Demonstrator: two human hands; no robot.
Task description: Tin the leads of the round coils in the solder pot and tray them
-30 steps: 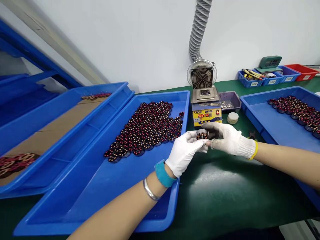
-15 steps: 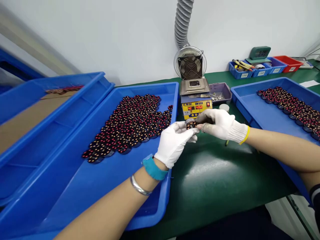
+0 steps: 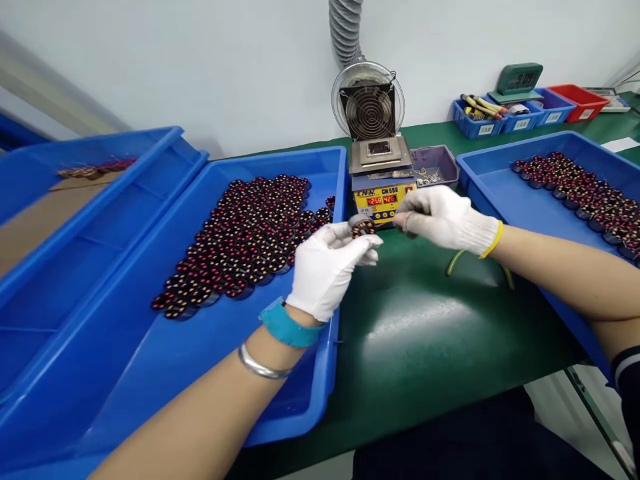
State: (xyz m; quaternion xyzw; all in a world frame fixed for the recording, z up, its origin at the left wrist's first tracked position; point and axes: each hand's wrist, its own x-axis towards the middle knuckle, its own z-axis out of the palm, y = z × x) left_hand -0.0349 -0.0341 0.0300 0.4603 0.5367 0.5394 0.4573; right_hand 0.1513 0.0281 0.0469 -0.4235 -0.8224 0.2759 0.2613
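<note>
My left hand (image 3: 327, 267), in a white glove, is closed on a small round black part (image 3: 363, 228) with copper-coloured spots around its face. My right hand (image 3: 435, 217), gloved in white with a yellow cuff edge, is a short way to the right of that part, not touching it. Its thumb and fingers are pinched together; what they hold, if anything, is too small to make out. Just behind both hands stands a yellow-fronted solder pot (image 3: 383, 200) with red digits. Many similar round parts (image 3: 240, 240) lie in the blue tray (image 3: 280, 163) at left.
A fan (image 3: 371, 113) with a grey duct (image 3: 346, 33) rises behind the pot. Beside it is a purple-grey bin (image 3: 435, 159). Another blue tray (image 3: 493, 193) holds more round parts at right. A yellow-green strip (image 3: 453, 263) lies on the green table (image 3: 425, 360). Small bins (image 3: 477, 127) line the back.
My right hand has drawn away from the round part, which stays in my left hand. The left hand has shifted slightly left and up in view. The pot's display digits differ.
</note>
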